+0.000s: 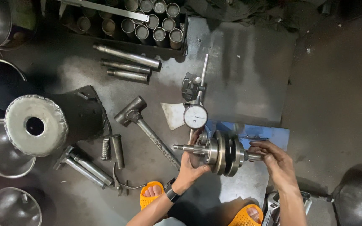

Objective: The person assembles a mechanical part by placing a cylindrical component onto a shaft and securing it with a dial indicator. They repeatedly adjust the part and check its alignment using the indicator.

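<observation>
Both bare forearms reach up from below — the left hand (191,165), a dark band on its wrist, cups upward with fingers curled, while the right hand (273,157) points leftward, fingers bent in a pinching grip.

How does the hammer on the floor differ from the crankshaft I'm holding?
The hammer lies flat on the floor, untouched; the crankshaft is held up between the left hand and right hand. The hammer is a long thin handle with a small head; the crankshaft has wide round discs on a short shaft. The hammer looks dull; the crankshaft is brighter. Both are metal.
</observation>
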